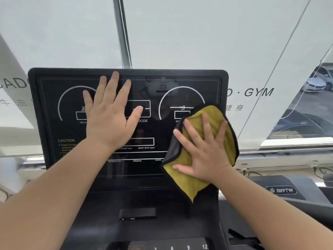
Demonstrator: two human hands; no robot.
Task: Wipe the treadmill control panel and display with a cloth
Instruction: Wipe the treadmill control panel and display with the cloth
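Your two bare forearms are filling the bottom corners and meeting the upright black treadmill display (pixel 54 105). At the display's left, a printed CAUTION label (pixel 66 140) is showing beneath a white dial arc (pixel 62 101). Just right of it, your left hand (pixel 110 120) is lying flat on the glass with fingers straight and spread, holding nothing. Its fingertips are nearing the top edge and its thumb is pointing toward the box above the word MODE (pixel 143 120). Below the display, a small black clip (pixel 137 213) is sitting on the console. A strip of the control panel (pixel 180 247) is showing the numbers 3, 6, 9 and 12 at the bottom edge.

Farther right, the yellow cloth (pixel 216 114), dark grey on its turned-over side and edged in black, is covering the display's right portion. It is overlapping the display's right edge, and its lower corner is hanging past the bottom of the glass. Your right hand (pixel 203 152) is pressing it against the display, palm down, fingers straight and fanned. Beyond the display, a white blind (pixel 198 33) lettered GYM (pixel 257 92) is covering the window. A neighbouring machine's grey BRTW badge (pixel 281 190) is showing low at right, and a pale car (pixel 315 83) is standing outside the glass.
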